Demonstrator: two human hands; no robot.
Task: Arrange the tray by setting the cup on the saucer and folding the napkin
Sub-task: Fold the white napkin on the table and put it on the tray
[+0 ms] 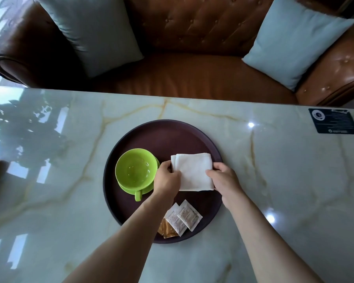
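A round dark brown tray (164, 129) lies on the marble table. On its left side an empty green cup (135, 168) stands on a green saucer (129, 188), handle pointing toward me. To the right of the cup lies a white napkin (192, 170), folded into a small layered square. My left hand (168, 178) pinches the napkin's left edge. My right hand (223, 180) holds its right edge with the thumb on top.
Several sachets (180, 218) lie at the tray's near edge between my forearms. A dark card (333, 120) sits at the table's far right. Beyond the table stands a brown leather sofa (192, 37) with two pale blue cushions (294, 41).
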